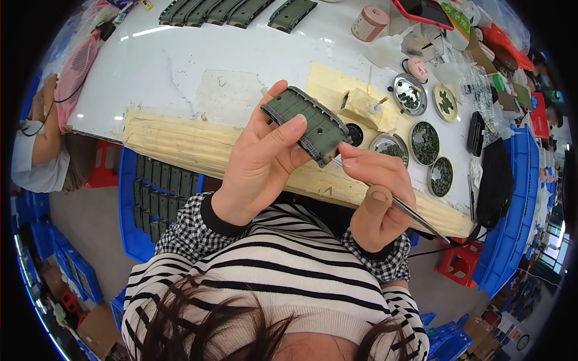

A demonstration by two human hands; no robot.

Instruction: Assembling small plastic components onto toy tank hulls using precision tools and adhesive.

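Because my left hand (262, 159) pinches the green strap (308, 124) above the table edge (180, 141) by fingertips only, while my right hand (376, 192) closes on tweezers (415, 215), I judge a hard push could twist it loose.

A white table (180, 66) carries the work. Its near edge is padded with cream masking tape (174, 141). A row of dark green moulded parts (235, 12) lies at the far edge. To the right stand a pink lidded tub (369, 23) and several round metal dishes (424, 143) holding small dark green pieces, among mixed clutter.
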